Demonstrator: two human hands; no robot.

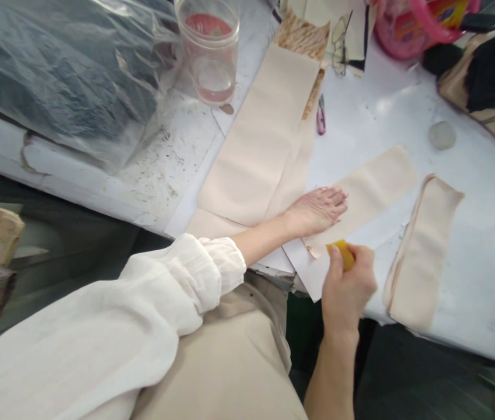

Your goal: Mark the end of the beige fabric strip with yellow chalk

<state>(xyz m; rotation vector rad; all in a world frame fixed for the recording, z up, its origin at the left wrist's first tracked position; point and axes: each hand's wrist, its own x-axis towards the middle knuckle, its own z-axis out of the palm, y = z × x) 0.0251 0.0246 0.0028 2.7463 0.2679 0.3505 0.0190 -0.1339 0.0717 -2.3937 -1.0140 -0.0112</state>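
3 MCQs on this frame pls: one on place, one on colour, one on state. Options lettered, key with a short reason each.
1. Where does the left hand rest?
A. on the cream fabric strip
B. on the clear jar
C. on the plastic bag

2. What colour is the small piece in the right hand?
A. blue
B. yellow
C. green

3. How does the left hand lie?
A. clenched in a fist
B. pinching scissors
C. flat, palm down

Key: 1 A, the palm presses the strip at its near end. 2 B, yellow shows above the fingers. 3 C, the fingers lie stretched out on the cloth.
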